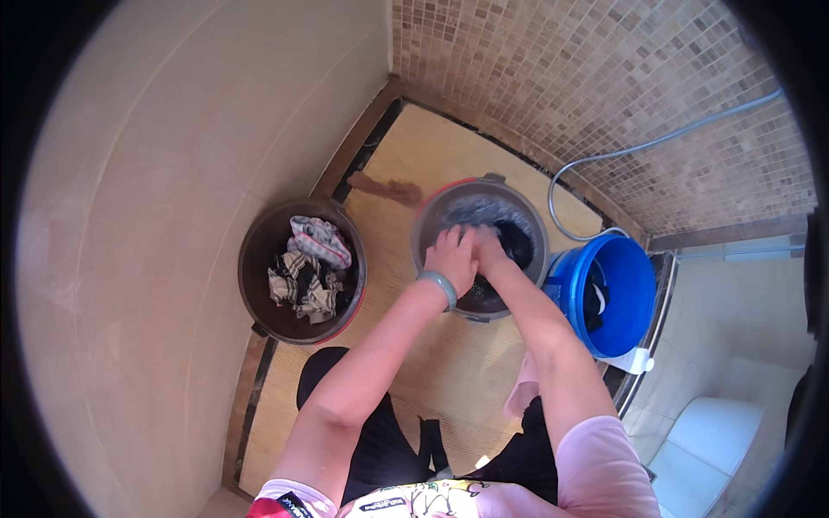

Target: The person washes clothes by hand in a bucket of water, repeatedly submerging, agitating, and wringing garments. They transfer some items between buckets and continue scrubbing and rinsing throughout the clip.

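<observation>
A grey-brown basin (420,226) with a red outer edge holds water and a dark, wet garment (516,243). Both my hands are down inside it, side by side and touching. My left hand (452,259), with a pale green bangle (440,285) on its wrist, has its fingers curled and closed at the garment. Close against it, my right hand (486,247) reaches into the water beside the dark cloth; its fingers are blurred and partly hidden, so their grip does not show.
Left stands a brown tub (256,289) with checked and striped clothes (306,274). At right is a blue bucket (635,298) with dark cloth inside. A grey shower hose (643,148) hangs by the mosaic wall (553,73). A pink slipper (521,390) is below the basin.
</observation>
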`<state>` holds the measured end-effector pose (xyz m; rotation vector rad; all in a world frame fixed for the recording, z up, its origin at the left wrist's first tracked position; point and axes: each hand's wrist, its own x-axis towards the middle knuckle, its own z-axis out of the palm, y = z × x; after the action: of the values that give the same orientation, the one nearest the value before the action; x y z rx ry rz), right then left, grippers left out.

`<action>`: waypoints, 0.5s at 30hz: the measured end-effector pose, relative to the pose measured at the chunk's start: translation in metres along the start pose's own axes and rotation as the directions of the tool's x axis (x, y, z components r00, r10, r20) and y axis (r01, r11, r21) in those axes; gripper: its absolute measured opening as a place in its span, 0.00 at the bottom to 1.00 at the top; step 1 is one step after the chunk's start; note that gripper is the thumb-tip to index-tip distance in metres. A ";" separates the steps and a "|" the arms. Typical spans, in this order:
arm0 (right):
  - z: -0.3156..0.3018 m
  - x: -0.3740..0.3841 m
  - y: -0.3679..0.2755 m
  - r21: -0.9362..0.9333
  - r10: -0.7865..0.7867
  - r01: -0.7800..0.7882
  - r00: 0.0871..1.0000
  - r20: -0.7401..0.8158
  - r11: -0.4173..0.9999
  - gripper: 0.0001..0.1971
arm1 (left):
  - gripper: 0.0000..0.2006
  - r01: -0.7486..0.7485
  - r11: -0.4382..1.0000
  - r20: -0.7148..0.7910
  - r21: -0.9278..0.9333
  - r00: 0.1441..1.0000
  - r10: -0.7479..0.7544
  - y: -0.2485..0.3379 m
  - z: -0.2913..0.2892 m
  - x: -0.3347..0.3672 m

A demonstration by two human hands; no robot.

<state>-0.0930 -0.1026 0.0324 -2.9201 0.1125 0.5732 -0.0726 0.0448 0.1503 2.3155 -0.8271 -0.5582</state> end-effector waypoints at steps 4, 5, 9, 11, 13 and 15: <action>-0.109 -0.052 -0.042 0.529 0.075 0.085 0.959 -0.273 0.845 0.24 | 0.33 0.422 0.697 0.121 -0.579 0.890 -0.439 -0.042 0.030 0.029; -0.129 -0.071 -0.045 0.525 0.026 0.161 0.943 -0.331 0.836 0.23 | 0.34 0.534 0.391 0.345 -0.750 0.820 -0.457 -0.035 0.027 0.033; -0.196 -0.137 -0.070 0.535 -0.091 0.334 0.899 -0.429 0.776 0.21 | 0.32 0.707 -0.312 0.735 -0.635 0.677 0.038 0.008 -0.016 0.020; -0.207 -0.150 -0.094 0.471 -0.168 0.421 0.856 -0.489 0.775 0.23 | 0.24 0.401 -0.010 0.376 -0.916 0.866 0.329 -0.007 0.008 0.024; -0.193 -0.150 -0.112 0.399 -0.228 0.487 0.808 -0.543 0.777 0.23 | 0.19 0.006 0.106 0.058 -0.994 0.869 0.491 -0.028 0.036 0.031; -0.167 -0.140 -0.120 0.298 -0.273 0.524 0.754 -0.597 0.798 0.23 | 0.19 0.118 -0.187 0.005 -0.975 0.859 0.512 -0.036 0.035 0.038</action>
<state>-0.1479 -0.0079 0.2552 -2.4296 -0.2974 -0.3122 -0.0496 0.0275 0.0943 0.4304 -0.5053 -1.0575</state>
